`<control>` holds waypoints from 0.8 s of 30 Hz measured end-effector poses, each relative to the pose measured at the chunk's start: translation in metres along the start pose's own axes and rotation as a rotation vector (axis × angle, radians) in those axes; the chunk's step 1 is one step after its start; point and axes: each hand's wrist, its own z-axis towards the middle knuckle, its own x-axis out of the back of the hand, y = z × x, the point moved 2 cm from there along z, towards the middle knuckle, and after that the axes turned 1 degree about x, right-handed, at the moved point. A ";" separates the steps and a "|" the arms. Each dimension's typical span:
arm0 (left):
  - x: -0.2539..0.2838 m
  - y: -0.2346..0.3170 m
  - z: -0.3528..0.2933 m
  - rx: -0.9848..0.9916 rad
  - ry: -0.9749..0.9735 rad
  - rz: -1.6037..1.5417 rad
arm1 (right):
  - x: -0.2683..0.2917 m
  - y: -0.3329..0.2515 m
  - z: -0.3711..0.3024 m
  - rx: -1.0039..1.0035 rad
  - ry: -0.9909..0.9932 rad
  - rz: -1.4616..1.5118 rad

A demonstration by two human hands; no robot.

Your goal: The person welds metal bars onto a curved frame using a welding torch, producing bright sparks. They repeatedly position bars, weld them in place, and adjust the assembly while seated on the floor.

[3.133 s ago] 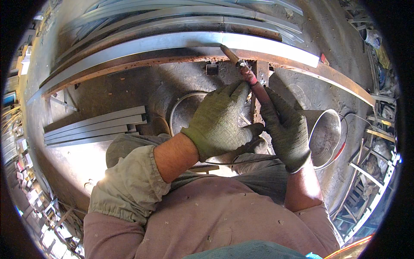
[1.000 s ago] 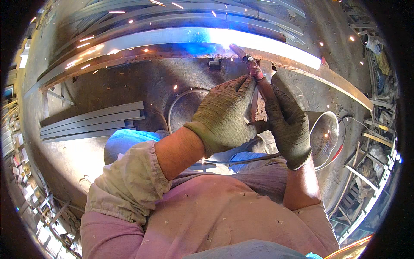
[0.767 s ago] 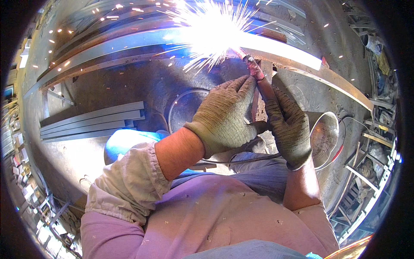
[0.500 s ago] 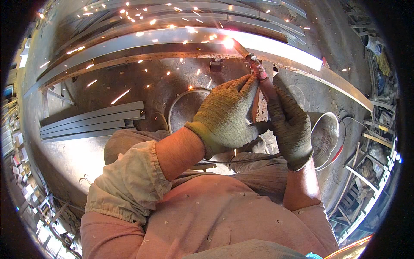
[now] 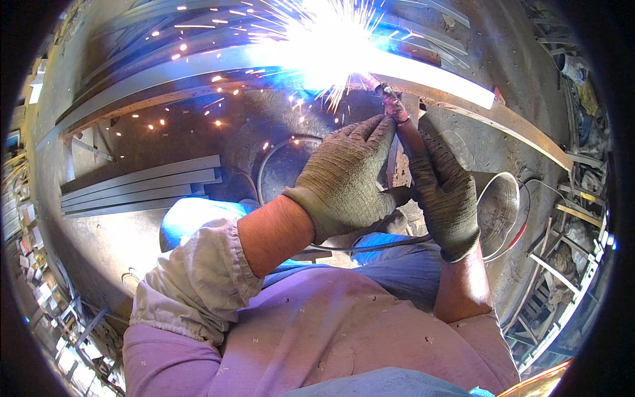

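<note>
Both my hands wear dark, ribbed work gloves and are closed on a welding torch. My right hand [image 5: 450, 192] wraps the handle of the welding torch [image 5: 411, 137]. My left hand [image 5: 347, 175] steadies it from the other side, fingertips together at its neck and thumb reaching toward my right hand. The torch's tip points up and left at a long steel bar [image 5: 149, 78]. A dazzling blue-white arc [image 5: 324, 43] hides the tip and the metal around it, and sparks fly outward.
Several grey steel bars [image 5: 142, 185] lie stacked at the left. A metal bucket [image 5: 501, 208] lies right of my right hand. A cable [image 5: 390, 247] crosses near my legs. A rack with clutter [image 5: 562, 271] stands at the far right, and more steel lengths [image 5: 433, 40] lie beyond the arc.
The small orange glow at the torch tip has become a large blue-white arc, and blue light falls on my clothes. Both hands keep nearly the same place.
</note>
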 end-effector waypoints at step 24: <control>0.003 0.003 0.002 0.017 -0.006 -0.026 | -0.001 0.002 0.002 -0.046 0.018 0.016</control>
